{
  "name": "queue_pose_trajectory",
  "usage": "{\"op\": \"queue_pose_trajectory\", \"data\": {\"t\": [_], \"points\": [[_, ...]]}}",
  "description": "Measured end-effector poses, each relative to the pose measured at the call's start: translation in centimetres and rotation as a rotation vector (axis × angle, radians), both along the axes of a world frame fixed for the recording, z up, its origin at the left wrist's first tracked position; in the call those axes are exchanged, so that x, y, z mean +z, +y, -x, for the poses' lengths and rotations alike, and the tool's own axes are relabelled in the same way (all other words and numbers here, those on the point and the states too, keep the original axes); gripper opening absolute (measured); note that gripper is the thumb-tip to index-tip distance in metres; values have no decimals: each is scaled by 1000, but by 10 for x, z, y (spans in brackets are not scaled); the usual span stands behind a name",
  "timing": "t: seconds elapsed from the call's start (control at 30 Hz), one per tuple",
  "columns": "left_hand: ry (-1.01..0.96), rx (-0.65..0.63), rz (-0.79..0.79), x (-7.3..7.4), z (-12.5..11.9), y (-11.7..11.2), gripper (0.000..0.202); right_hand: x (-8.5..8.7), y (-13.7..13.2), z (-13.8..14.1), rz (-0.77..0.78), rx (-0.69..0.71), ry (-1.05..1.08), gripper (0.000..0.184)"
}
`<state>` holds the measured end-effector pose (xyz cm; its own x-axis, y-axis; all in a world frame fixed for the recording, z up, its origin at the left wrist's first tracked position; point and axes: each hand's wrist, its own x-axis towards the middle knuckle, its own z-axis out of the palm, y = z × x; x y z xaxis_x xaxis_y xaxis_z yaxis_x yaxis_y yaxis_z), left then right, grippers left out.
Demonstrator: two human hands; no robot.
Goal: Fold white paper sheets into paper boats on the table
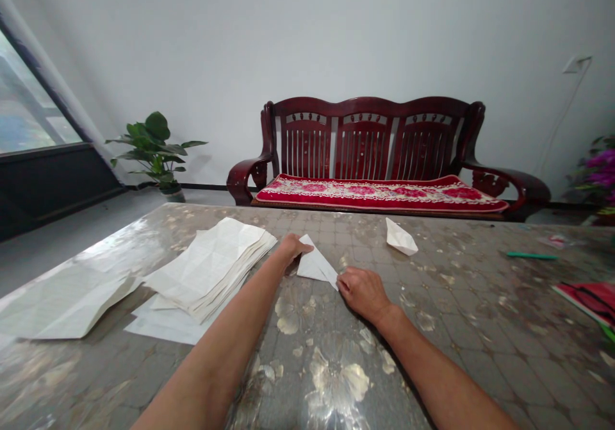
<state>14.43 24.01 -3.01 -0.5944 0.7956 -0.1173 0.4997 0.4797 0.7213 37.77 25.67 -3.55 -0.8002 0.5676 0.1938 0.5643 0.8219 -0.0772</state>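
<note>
A white sheet of paper (pixel 314 264), folded into a rough triangle, lies between my two hands on the table. My left hand (pixel 292 250) grips its upper left edge, the thumb on top and the other fingers mostly hidden. At the lower right corner my right hand (pixel 361 290) is closed, pinching the paper's tip. Farther back to the right sits a small folded paper boat (pixel 401 238), apart from both hands. To the left of my left forearm is a thick stack of creased white paper (pixel 211 263).
Another loose creased sheet (pixel 62 302) lies at the far left of the patterned table (pixel 331 347). On the right are a green pen (pixel 531 256) and a red book (pixel 589 298) with dark glasses on it. Behind the table stands a wooden bench (pixel 365 138).
</note>
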Motion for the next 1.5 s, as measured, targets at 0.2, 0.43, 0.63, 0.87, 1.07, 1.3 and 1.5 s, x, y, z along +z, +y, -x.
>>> {"op": "queue_pose_trajectory", "data": {"t": [0.2, 0.43, 0.63, 0.87, 1.07, 1.3, 1.5], "points": [[-112, 46, -259, 11, -11, -9, 19, -7, 5, -1, 87, -32, 126, 25], [576, -9, -714, 40, -21, -45, 13, -18, 12, -2, 116, -87, 460, 38], [780, -599, -404, 9, -44, -63, 19, -15, 8, -1, 155, 90, 551, 61], [507, -551, -278, -16, -44, -57, 16, -11, 6, 0, 182, 171, 385, 52], [399, -512, -287, -17, -45, -62, 22, -7, 0, 4, 100, 156, 289, 35], [424, -487, -303, -20, -48, -64, 20, -9, -3, 8, 35, 121, 268, 19], [472, -431, -289, -19, -52, -67, 16, -9, -3, 8, 41, 91, 250, 20]]}}
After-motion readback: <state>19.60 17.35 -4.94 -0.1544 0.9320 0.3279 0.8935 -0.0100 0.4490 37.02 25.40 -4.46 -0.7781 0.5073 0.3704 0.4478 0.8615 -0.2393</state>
